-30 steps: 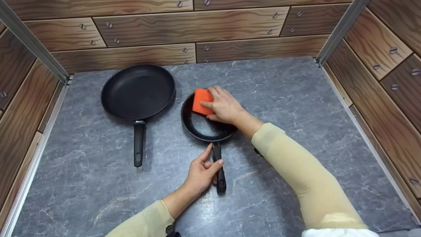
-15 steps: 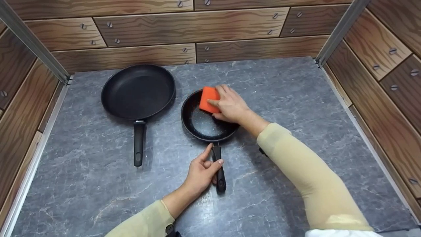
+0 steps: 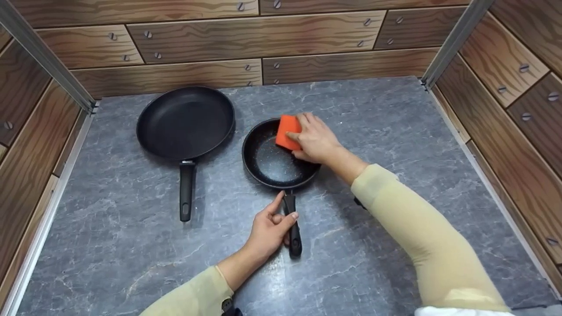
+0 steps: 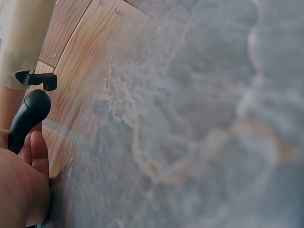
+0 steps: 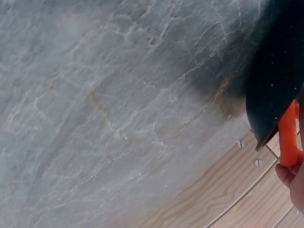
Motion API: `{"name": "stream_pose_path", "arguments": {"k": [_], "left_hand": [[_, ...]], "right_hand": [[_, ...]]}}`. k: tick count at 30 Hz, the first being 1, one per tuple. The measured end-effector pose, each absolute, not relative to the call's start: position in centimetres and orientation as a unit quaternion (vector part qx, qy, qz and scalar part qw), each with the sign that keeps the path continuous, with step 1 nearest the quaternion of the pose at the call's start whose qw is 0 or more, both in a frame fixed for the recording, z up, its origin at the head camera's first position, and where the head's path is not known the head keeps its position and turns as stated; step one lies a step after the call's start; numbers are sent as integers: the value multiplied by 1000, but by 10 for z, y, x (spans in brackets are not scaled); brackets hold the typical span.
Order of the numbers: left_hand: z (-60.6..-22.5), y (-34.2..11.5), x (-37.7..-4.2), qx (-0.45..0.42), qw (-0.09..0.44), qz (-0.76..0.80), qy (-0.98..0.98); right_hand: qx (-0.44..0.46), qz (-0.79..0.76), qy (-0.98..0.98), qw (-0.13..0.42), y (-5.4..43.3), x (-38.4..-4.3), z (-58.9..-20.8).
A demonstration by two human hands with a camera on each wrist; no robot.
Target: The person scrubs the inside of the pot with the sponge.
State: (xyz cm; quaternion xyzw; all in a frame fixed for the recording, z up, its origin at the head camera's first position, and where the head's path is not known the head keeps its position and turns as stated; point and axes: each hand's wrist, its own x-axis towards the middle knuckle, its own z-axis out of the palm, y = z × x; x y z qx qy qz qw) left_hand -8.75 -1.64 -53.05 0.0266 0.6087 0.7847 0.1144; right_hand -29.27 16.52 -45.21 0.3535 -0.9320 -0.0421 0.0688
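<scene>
A small black speckled frying pan (image 3: 272, 166) sits on the grey marbled surface, its handle (image 3: 295, 241) toward me. My left hand (image 3: 265, 232) holds that handle near the pan, thumb on top and index finger stretched along its side. In the left wrist view the handle (image 4: 29, 114) rises out of the left hand (image 4: 23, 185). An orange sponge (image 3: 288, 131) is in my right hand (image 3: 318, 140), which pinches it against the pan's inside at the far right. The right wrist view shows the sponge (image 5: 288, 137) at the pan's rim, with only part of the right hand (image 5: 297, 185) visible.
A larger black frying pan (image 3: 186, 123) lies to the left, its handle also toward me. Wood-patterned walls (image 3: 259, 37) enclose the marbled surface (image 3: 131, 245) at the back and both sides, with metal posts (image 3: 456, 44) in the corners.
My right hand has slid the sponge rightward across the inside of the small pan, from its left far part to the right. The left hand and both pans have stayed in place.
</scene>
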Motion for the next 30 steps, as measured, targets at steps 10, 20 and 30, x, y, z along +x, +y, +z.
{"name": "stream_pose_path", "arguments": {"k": [10, 20, 30], "left_hand": [[-531, -16, -87, 28, 108, 779, 617], [-531, -16, -88, 25, 110, 780, 615], [-531, -16, -87, 26, 110, 779, 616]], "right_hand": [[345, -60, -935, 56, 172, -289, -446], [348, -81, -932, 62, 179, -286, -443], [347, -103, -930, 56, 180, -280, -437]]}}
